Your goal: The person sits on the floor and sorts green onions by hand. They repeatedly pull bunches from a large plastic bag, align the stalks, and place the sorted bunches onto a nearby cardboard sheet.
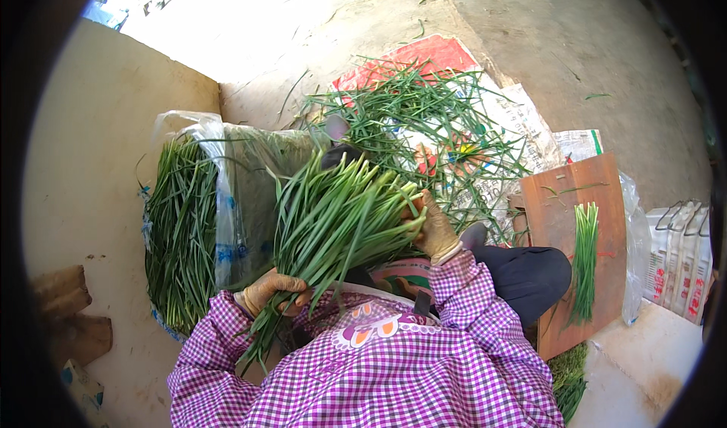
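A large bunch of green garlic chives (341,218) lies across my lap, its pale cut ends towards the upper right. My left hand (276,293), in a soiled tan glove, is closed round the leafy end. Gloved the same way, my right hand (434,226) is at the stem ends on the right; its fingertips are partly hidden by the stems. To the left, more chives (180,229) fill a clear plastic bag (225,218). On the right, a small bundle of chives (585,263) rests on a brown wooden board (608,212).
Loose leaves (397,104) are strewn over printed woven sacks (528,121) on the concrete floor ahead. A pale wall (108,87) stands on the left. White packages with handles (679,257) are at the far right, and more greens (571,371) lie below the board.
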A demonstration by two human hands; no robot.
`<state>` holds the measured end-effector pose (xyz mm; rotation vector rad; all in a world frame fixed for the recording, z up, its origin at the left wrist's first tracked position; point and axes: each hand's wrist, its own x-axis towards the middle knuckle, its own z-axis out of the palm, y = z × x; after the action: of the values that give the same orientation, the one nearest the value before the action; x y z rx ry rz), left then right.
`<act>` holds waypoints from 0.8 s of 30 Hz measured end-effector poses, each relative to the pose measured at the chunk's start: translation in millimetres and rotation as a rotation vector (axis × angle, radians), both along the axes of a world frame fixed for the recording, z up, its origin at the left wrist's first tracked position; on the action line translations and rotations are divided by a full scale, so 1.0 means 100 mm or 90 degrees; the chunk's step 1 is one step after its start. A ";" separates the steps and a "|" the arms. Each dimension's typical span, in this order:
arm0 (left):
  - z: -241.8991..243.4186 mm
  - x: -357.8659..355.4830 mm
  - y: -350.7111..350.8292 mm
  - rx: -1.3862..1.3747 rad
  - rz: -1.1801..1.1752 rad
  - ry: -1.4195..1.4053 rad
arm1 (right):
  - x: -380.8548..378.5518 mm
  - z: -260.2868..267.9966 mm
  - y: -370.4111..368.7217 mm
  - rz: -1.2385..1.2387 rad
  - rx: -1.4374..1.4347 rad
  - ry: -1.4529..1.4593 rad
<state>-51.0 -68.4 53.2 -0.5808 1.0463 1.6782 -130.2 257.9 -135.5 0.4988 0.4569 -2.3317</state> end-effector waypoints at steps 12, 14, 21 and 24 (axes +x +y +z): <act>-0.17 0.64 -0.25 0.001 0.050 -0.081 | -0.24 0.83 -0.21 0.162 0.908 0.738; -0.14 0.62 -0.22 -0.029 0.048 -0.078 | -0.22 0.83 -0.59 0.198 1.056 0.938; -0.11 0.68 -0.21 -0.077 0.033 -0.085 | -0.59 0.61 -0.34 0.086 0.721 0.395; -0.18 0.74 -0.26 -0.054 0.048 -0.106 | -0.63 0.71 -0.08 0.126 0.966 0.643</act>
<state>22.9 -94.0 35.0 -0.8105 0.9876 1.6264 -193.4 250.2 -64.3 -0.1855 2.5854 -1.4485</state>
